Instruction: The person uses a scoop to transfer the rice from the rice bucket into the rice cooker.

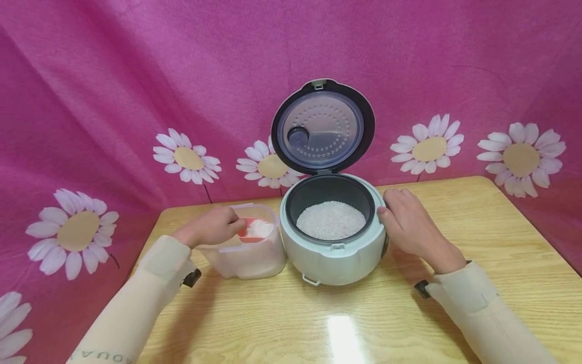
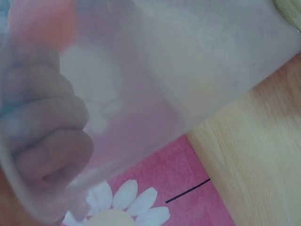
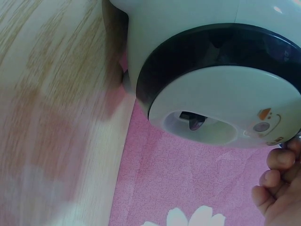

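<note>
My left hand (image 1: 213, 226) reaches into a translucent plastic bin (image 1: 254, 263) and grips a coral-red scoop (image 1: 249, 239). White rice (image 1: 260, 228) lies in the scoop. Through the cloudy bin wall, the left wrist view shows curled fingers (image 2: 51, 122) below the blurred red scoop. Beside the bin stands a pale rice cooker (image 1: 334, 260) with its lid (image 1: 320, 129) raised. More white rice (image 1: 332, 220) sits inside its dark pot. My right hand (image 1: 409, 222) holds the cooker's right side, thumb at the rim; its curled fingertips show at the cooker's edge in the right wrist view.
The bin and cooker stand side by side on a light wooden table (image 1: 254, 318). Close behind the raised lid hangs a pink cloth (image 1: 204, 76) with large white daisies. A small wire-like catch (image 1: 311, 279) juts from the cooker's front near the bottom.
</note>
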{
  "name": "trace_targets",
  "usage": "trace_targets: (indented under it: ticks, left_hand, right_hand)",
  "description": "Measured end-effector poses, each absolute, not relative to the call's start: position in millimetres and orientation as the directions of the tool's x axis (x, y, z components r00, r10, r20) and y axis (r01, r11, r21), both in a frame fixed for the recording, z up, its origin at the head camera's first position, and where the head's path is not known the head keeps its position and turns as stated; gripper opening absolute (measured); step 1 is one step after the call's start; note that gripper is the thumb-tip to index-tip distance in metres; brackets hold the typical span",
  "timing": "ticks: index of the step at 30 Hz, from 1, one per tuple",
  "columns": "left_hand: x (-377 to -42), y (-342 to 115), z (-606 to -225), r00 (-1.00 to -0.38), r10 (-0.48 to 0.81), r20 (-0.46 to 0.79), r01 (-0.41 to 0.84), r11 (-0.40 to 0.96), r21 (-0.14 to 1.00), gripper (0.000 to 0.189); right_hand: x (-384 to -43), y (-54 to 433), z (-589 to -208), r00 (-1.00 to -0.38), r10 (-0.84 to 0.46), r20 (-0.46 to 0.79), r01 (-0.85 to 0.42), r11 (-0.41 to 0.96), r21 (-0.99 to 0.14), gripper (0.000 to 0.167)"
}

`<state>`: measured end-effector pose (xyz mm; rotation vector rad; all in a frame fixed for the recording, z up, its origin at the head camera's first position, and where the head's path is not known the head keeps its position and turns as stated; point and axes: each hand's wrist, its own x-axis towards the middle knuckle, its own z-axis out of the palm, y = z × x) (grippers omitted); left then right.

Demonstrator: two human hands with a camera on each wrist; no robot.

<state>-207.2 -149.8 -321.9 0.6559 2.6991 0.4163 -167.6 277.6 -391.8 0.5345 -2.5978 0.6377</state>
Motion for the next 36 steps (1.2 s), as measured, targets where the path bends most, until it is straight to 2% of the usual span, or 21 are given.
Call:
trace_targets:
  ticks: [10, 18, 26, 36]
  left_hand:
    - [-205.8, -160.4, -309.5, -0.859, 0.484, -0.169, 0.414, 0.849, 0.328, 0.031]
    - [-203.3, -165.8, -297.6, -0.871, 0.471, -0.141, 0.399, 0.844, 0.357, 0.036]
    - [-202.5, -172.6, -288.3, -0.885, 0.43, -0.181, 0.352, 0.87, 0.344, 0.043]
    - [-204.6, -171.6, -276.6, -0.892, 0.437, -0.113, 0.376, 0.858, 0.35, 0.048]
  right_hand:
    - [-169.3, 277.5, -392.5, -0.839, -0.261, 0.477, -0.456, 0.817, -0.354, 0.014]
    - [-169.8, 277.7, -392.3, -0.846, -0.254, 0.468, -0.447, 0.816, -0.366, 0.014]
    - [-168.4, 276.3, -390.7, -0.841, -0.252, 0.478, -0.452, 0.814, -0.366, 0.014]
    - [-166.4, 276.2, -389.9, -0.851, -0.253, 0.46, -0.443, 0.816, -0.372, 0.014]
